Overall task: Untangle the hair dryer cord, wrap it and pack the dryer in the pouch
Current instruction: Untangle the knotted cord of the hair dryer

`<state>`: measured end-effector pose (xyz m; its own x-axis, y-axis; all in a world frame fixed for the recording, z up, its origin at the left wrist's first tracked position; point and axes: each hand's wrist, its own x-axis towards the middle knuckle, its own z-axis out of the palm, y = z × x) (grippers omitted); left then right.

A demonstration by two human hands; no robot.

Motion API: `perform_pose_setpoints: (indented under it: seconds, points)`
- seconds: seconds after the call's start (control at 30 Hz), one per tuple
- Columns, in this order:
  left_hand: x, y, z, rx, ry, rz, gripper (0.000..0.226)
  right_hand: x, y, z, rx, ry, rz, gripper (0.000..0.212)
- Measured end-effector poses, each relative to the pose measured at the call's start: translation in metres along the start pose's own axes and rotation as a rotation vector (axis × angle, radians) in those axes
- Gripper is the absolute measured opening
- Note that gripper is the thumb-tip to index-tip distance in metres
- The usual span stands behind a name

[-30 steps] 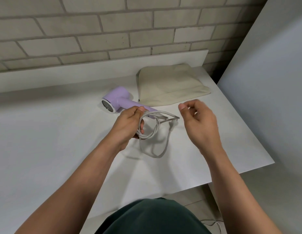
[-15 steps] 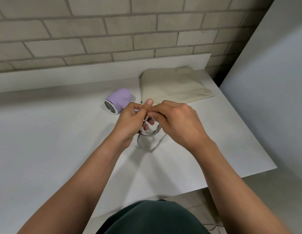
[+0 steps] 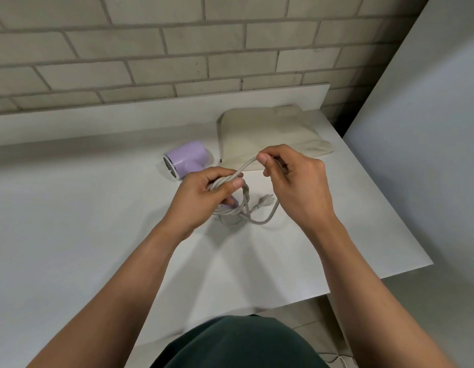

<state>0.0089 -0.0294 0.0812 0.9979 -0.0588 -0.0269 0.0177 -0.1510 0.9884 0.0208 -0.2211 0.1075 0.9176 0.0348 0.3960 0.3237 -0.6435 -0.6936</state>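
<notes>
A lilac hair dryer (image 3: 185, 159) lies on the white table (image 3: 71, 221), its handle running under my left hand (image 3: 204, 197). That hand grips several loops of the grey cord (image 3: 244, 205) against the handle. My right hand (image 3: 294, 179) pinches one strand of the cord and holds it up and to the right of the loops. The plug (image 3: 265, 201) lies on the table between my hands. A beige fabric pouch (image 3: 267, 131) lies flat behind my right hand.
A brick wall (image 3: 177, 49) with a low white ledge runs along the table's back. A grey panel (image 3: 429, 128) stands to the right. The table's front and right edges (image 3: 389, 274) drop to the floor, where a thin cable lies.
My right hand came in to the coil, took a strand and has now drawn it out to the upper right. The left hand kept its hold on the loops.
</notes>
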Motion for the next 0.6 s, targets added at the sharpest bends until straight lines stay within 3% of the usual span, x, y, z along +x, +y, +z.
perform_pose_setpoints:
  seconds: [0.13,0.27,0.33,0.43,0.6]
  points:
    - [0.001,0.006,-0.002,0.064,0.034,0.023,0.013,0.001,0.000,-0.001,-0.164,0.004,-0.124,0.015]
    - [0.003,0.010,0.000,0.105,-0.010,0.010,0.009,0.008,-0.006,-0.002,-0.474,-0.281,-0.413,0.058]
    - [0.005,0.011,0.000,0.105,-0.018,0.010,0.006,0.010,-0.010,0.002,-0.539,-0.387,-0.451,0.049]
    - [0.005,0.013,-0.002,0.061,-0.043,0.026,0.011,0.013,-0.012,0.003,-0.524,-0.393,-0.400,0.031]
    - [-0.001,0.008,-0.010,-0.058,-0.182,0.030,0.026,0.012,-0.012,-0.001,-0.464,-0.361,-0.335,0.029]
